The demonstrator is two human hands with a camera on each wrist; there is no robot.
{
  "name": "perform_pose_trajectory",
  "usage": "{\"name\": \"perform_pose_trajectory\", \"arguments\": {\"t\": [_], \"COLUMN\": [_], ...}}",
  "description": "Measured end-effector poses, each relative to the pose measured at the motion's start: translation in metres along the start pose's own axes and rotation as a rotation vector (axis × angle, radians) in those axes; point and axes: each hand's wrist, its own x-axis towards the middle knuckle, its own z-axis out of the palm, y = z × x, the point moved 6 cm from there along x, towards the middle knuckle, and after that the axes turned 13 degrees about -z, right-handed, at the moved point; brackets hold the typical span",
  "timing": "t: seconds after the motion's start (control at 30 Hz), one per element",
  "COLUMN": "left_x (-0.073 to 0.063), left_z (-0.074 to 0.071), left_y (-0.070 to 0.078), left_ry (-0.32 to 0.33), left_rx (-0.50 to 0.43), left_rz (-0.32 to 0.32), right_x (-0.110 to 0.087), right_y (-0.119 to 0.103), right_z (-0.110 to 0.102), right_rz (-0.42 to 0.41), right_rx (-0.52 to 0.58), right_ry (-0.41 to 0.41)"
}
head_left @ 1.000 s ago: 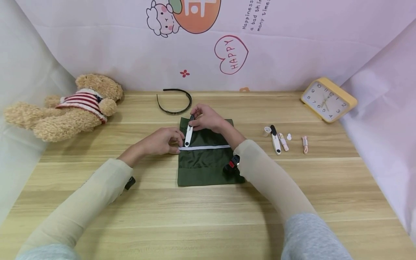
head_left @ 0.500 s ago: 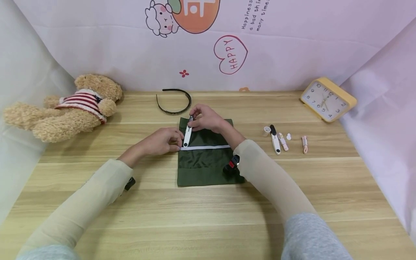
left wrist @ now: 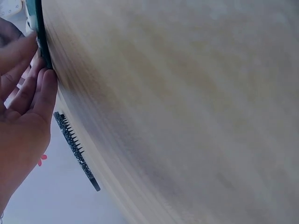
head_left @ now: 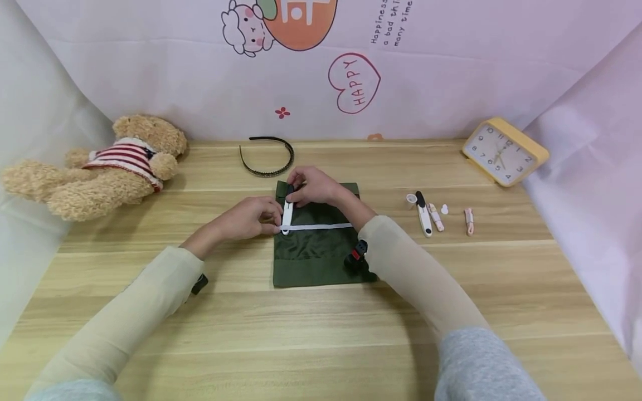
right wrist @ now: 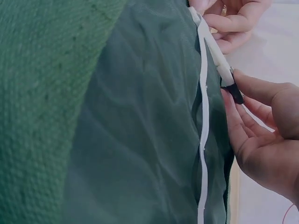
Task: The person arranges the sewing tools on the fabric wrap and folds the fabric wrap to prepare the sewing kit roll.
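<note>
White thread snips (head_left: 288,213) with a black cap lie along the left side of a dark green cloth organizer (head_left: 321,273). Their white end passes under the white elastic band (head_left: 321,226) stitched across the cloth, and the tip shows just below it. My right hand (head_left: 317,186) pinches the capped end between thumb and fingers, as the right wrist view also shows on the black cap (right wrist: 233,92). At the cloth's left edge, my left hand (head_left: 249,218) pinches the band's left end. The left wrist view catches that hand (left wrist: 28,102) at the green edge.
To the right lie a second pair of snips (head_left: 423,214), a small white cup (head_left: 411,199), two pale thread bundles (head_left: 435,217) and a small white piece (head_left: 444,209). A black headband (head_left: 288,161), a teddy bear (head_left: 120,167) and a yellow clock (head_left: 506,151) stand farther back.
The snips have slid toward me, so their white end has gone from above the band to beneath it. My right hand moved down with them; the left hand stays at the edge.
</note>
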Motion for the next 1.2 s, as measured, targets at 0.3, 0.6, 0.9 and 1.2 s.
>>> {"name": "perform_pose_trajectory", "arguments": {"t": [0.3, 0.6, 0.9, 1.2], "left_x": [0.001, -0.001, -0.002, -0.003], "left_z": [0.0, -0.001, 0.0, 0.0], "left_y": [0.002, 0.003, 0.008, 0.007], "left_ry": [-0.004, -0.006, -0.016, -0.007], "left_rx": [0.008, 0.024, 0.019, 0.051], "left_rz": [0.005, -0.001, -0.014, -0.001], "right_x": [-0.001, -0.001, -0.006, -0.008], "right_y": [-0.007, -0.013, -0.016, -0.015], "right_z": [0.003, 0.013, 0.019, 0.02], "right_rz": [-0.052, -0.101, -0.107, -0.115], "right_rx": [-0.22, -0.373, -0.483, -0.497], "right_ry": [-0.132, -0.257, -0.345, -0.374]}}
